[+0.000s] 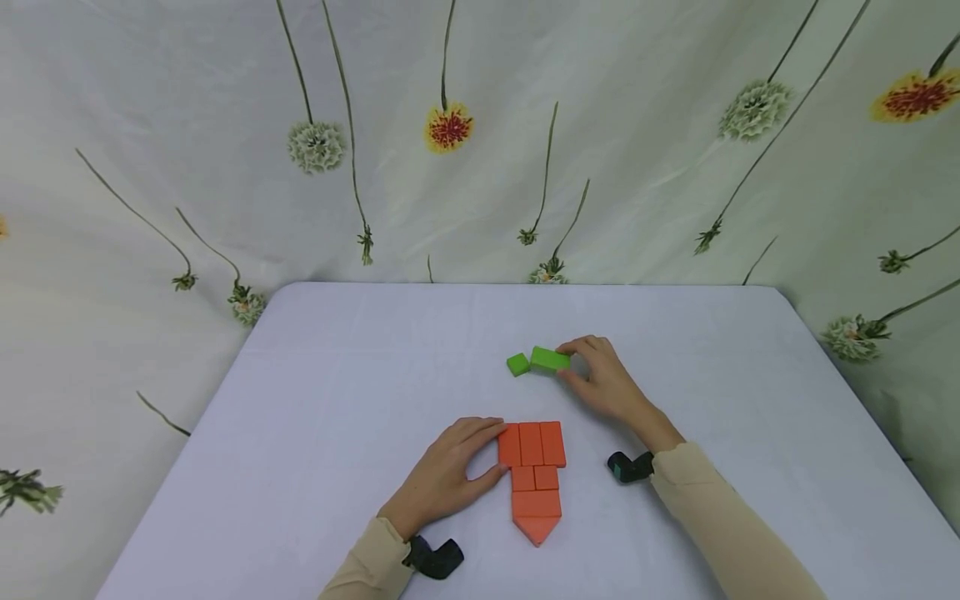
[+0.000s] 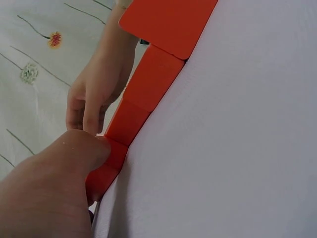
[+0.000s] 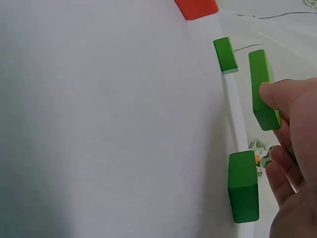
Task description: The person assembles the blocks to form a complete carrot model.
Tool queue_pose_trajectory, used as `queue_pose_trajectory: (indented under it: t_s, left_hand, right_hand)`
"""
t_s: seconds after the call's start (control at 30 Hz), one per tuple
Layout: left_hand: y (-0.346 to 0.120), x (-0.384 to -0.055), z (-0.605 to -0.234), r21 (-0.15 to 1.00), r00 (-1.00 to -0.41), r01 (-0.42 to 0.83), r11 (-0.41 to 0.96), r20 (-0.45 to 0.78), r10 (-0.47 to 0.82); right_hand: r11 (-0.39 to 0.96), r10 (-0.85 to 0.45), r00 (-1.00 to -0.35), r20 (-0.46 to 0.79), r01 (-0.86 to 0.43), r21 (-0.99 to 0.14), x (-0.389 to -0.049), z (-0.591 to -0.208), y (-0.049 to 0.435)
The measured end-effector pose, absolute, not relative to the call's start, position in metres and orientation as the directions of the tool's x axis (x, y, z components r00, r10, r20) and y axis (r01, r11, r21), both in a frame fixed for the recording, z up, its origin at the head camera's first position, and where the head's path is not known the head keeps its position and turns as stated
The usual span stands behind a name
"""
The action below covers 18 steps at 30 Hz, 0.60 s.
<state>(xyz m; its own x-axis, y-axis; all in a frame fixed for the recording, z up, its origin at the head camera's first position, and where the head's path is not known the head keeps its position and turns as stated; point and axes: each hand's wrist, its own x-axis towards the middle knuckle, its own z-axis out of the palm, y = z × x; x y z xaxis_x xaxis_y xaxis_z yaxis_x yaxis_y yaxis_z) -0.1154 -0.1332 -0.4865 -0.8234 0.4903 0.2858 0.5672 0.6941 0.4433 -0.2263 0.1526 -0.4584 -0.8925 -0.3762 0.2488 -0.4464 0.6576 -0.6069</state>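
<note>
Orange-red blocks [image 1: 536, 502] lie flat together: three upright rectangles in a row, two small squares below, then a wide rectangle and a triangle pointing toward the person. At the row's left end, my left hand [image 1: 450, 471] holds the outer rectangular block [image 1: 509, 446], thumb at its lower corner and fingertips at its upper one. Farther back, my right hand [image 1: 603, 379] pinches a green rectangular block [image 3: 262, 91] between thumb and fingers. Left of it lies a small green block [image 1: 517, 364]. The right wrist view also has a thicker green block [image 3: 243, 186] below the held one.
A white cloth covers the table [image 1: 337, 375], whose far edge meets a flower-printed fabric backdrop [image 1: 637, 208]. Black wrist cameras hang at the left wrist [image 1: 437, 558] and the right wrist [image 1: 630, 467], beside beige sleeves.
</note>
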Motion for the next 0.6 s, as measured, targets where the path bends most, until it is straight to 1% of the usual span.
queue_pose_trajectory:
  t_s: [0.27, 0.6]
  left_hand:
    - [-0.133, -0.115, -0.486, 0.448, -0.824, 0.566, 0.692, 0.279, 0.493]
    - [-0.133, -0.116, -0.487, 0.442, -0.820, 0.572, 0.691, 0.290, 0.494]
  right_hand:
    - [0.577, -0.437, -0.857, 0.272, -0.499, -0.646, -0.214, -0.462, 0.151]
    - [0.512, -0.542, -0.813, 0.211, -0.519, -0.685, -0.203, -0.461, 0.148]
